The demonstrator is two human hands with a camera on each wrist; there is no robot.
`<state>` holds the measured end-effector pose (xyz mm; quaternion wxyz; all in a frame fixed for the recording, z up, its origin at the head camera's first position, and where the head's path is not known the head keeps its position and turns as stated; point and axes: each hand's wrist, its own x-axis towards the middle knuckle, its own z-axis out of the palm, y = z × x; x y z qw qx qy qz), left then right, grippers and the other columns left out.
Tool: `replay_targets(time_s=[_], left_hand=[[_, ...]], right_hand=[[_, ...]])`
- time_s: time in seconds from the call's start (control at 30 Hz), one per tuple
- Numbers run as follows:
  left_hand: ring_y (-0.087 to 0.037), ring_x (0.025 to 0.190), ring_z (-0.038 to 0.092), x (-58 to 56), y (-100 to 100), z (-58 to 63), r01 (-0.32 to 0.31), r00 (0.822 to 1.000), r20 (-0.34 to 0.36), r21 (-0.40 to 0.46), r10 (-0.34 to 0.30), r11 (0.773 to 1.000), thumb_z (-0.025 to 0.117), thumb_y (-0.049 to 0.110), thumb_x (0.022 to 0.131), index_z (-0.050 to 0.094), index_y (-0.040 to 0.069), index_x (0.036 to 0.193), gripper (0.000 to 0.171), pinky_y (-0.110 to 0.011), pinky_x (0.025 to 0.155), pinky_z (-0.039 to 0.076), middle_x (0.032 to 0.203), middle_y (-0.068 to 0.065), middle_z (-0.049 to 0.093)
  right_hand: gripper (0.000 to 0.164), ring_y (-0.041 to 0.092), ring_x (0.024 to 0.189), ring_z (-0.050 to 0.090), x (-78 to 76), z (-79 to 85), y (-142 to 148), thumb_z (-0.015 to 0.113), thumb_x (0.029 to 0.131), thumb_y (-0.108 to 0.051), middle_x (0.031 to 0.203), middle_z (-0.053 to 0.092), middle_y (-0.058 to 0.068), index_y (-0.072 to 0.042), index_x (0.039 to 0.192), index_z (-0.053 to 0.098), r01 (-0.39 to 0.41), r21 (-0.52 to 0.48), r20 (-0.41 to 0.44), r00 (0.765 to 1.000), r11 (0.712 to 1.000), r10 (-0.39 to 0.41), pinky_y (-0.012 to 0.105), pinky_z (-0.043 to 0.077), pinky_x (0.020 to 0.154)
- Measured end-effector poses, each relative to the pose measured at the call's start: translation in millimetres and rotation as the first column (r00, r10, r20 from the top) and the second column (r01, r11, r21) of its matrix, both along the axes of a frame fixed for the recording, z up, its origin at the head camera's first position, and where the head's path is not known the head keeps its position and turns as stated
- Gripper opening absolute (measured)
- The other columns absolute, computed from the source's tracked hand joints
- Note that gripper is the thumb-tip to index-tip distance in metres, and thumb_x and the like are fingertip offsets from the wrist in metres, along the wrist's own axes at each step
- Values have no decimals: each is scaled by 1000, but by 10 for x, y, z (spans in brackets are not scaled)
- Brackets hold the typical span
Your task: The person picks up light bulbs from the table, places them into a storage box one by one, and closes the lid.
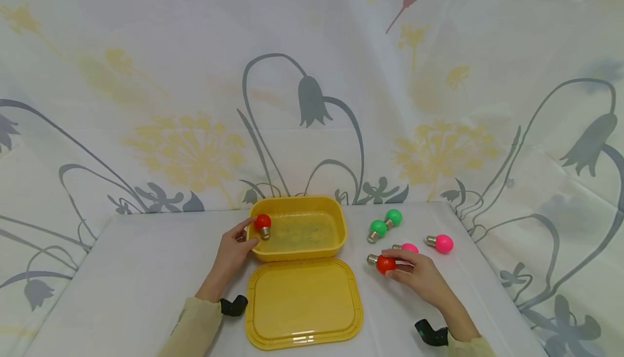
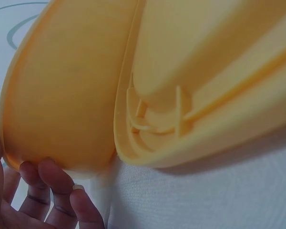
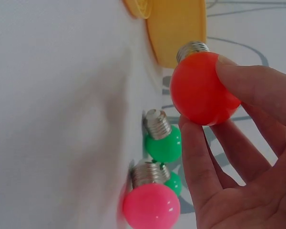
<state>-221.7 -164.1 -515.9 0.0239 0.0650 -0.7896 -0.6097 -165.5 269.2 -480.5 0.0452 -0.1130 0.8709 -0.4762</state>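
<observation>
My right hand (image 1: 419, 276) pinches a round red light bulb (image 3: 200, 88) between thumb and fingertips, above the table and to the right of the yellow lid (image 1: 304, 303). Its silver screw base points left in the head view. At the left end of the yellow plastic container (image 1: 338, 238), my left hand (image 1: 234, 246) grips the rim. Curled fingers (image 2: 57, 176) lie against the container's end in the left wrist view. Inside that end, close to the left fingertips, is another red bulb (image 1: 262, 221); the left wrist view does not show it.
Two green bulbs (image 1: 377, 228) lie together to the right of the container. One pink bulb (image 1: 443, 244) lies farther right; a second pink bulb (image 1: 409, 247) is partly hidden behind the right hand. The lid lies in front of the container on the white tabletop (image 1: 156, 265).
</observation>
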Motion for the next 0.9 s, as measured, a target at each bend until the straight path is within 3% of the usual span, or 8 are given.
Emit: replay_targets(time_s=[0.4,0.63,0.9], left_hand=[[-20,78,42,6,9,33,-11,1000,10,22,10,1000,67,2,84,60,9,138,55,-22,56,35,91,-9,43],[-21,77,42,8,9,33,-11,1000,10,4,11,1000,67,3,85,60,9,139,55,-22,57,36,90,-9,43],[-22,76,43,6,16,21,-14,1000,3,1,14,1000,67,2,84,60,8,138,55,-22,56,36,89,-9,43]], right_hand=[[36,31,109,63,-163,30,-174,76,85,-5,123,64,13,-8,121,69,-87,-36,-63,994,996,84,34,53,89],[36,31,110,63,-236,77,-303,77,85,-8,124,64,11,-9,121,70,-66,-62,-34,997,996,64,33,53,89],[37,36,111,62,-310,126,-439,72,87,0,123,64,15,-2,124,67,-90,-73,-37,995,993,88,34,52,91]])
